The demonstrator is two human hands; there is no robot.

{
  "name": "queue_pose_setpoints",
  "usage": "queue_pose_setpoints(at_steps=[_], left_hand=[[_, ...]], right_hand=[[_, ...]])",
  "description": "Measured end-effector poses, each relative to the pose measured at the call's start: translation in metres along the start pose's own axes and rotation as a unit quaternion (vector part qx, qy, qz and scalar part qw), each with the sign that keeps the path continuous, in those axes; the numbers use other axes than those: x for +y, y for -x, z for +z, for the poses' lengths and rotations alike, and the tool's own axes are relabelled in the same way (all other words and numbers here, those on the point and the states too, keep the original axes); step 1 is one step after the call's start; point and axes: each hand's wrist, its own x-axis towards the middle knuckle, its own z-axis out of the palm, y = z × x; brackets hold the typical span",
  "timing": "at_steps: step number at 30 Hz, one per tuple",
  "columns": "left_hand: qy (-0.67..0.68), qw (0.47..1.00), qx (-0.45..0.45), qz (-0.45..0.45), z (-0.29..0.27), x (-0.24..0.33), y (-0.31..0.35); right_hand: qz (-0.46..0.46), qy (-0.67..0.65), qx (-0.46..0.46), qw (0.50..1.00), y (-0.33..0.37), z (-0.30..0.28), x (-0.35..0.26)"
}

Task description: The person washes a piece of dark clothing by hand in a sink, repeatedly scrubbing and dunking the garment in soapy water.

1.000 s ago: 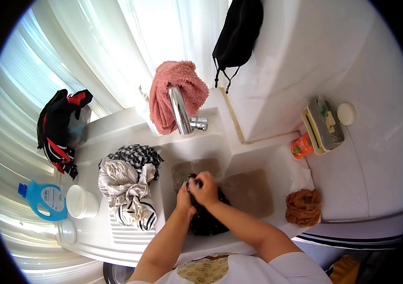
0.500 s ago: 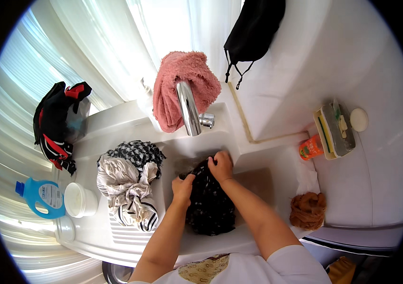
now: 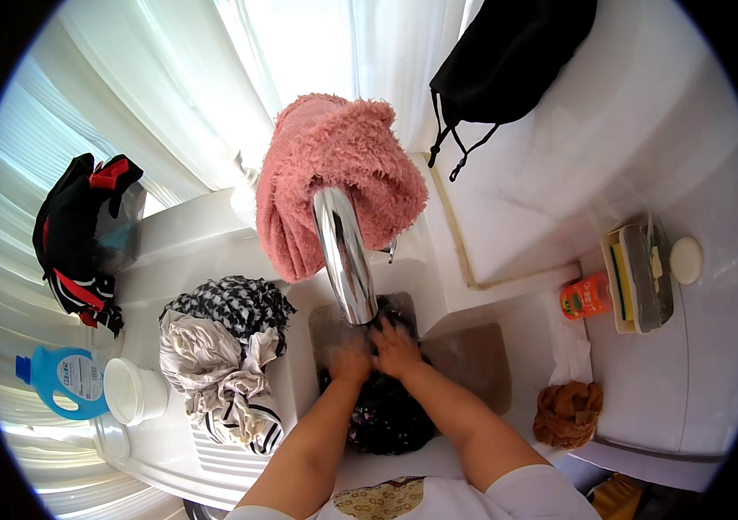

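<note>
A black garment with small pale specks [image 3: 389, 413] lies bunched in the white sink [image 3: 300, 394], below the chrome tap [image 3: 345, 260]. Both my hands are down on the cloth, close together near the tap's mouth. My right hand [image 3: 397, 348] rests on the dark fabric with its fingers stretched and apart. Beside it, my left hand [image 3: 350, 362] is blurred, and its fingers are mostly hidden. Part of the garment shows beyond my hands, under the tap. A fluffy pink cloth [image 3: 334, 156] is draped over the tap's base.
Left of the basin lie a black-and-white patterned cloth [image 3: 235, 303] and a crumpled cream garment [image 3: 204, 347]. Further left are a white tub [image 3: 137, 392], blue detergent bottle [image 3: 65, 381] and black-red item [image 3: 78, 243]. On the right sit a brown cloth [image 3: 568, 414], orange container [image 3: 586, 296] and caddy [image 3: 640, 273].
My hands have come closer together and lower on the garment, from gripping its far edge to lying on it. The view has shifted, so the tap and pink cloth look larger.
</note>
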Motion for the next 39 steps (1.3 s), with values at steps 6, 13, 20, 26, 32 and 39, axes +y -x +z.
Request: queue_pose_setpoints(at_steps=[6, 13, 20, 26, 32, 39], left_hand=[[-0.04, 0.998, -0.031, -0.034, -0.036, 0.007, 0.009], [-0.073, 0.997, -0.025, -0.03, -0.033, -0.001, 0.037], [0.768, 0.591, -0.029, -0.246, 0.015, -0.05, 0.013], [0.917, 0.394, -0.053, -0.01, -0.04, -0.012, 0.061], [0.857, 0.492, -0.15, -0.006, -0.062, 0.002, 0.069], [0.845, 0.529, -0.056, -0.047, -0.036, -0.001, 0.053]], right_hand=[[-0.017, 0.088, -0.032, 0.995, -0.007, -0.02, -0.014], [-0.091, 0.174, 0.05, 0.979, -0.003, -0.046, -0.018], [0.314, -0.55, 0.002, 0.774, 0.017, -0.038, -0.032], [-0.062, -0.288, 0.216, 0.931, 0.057, -0.07, -0.058], [-0.259, -0.182, 0.337, 0.887, 0.083, -0.105, -0.085], [-0.243, -0.152, 0.442, 0.85, 0.083, -0.101, -0.105]])
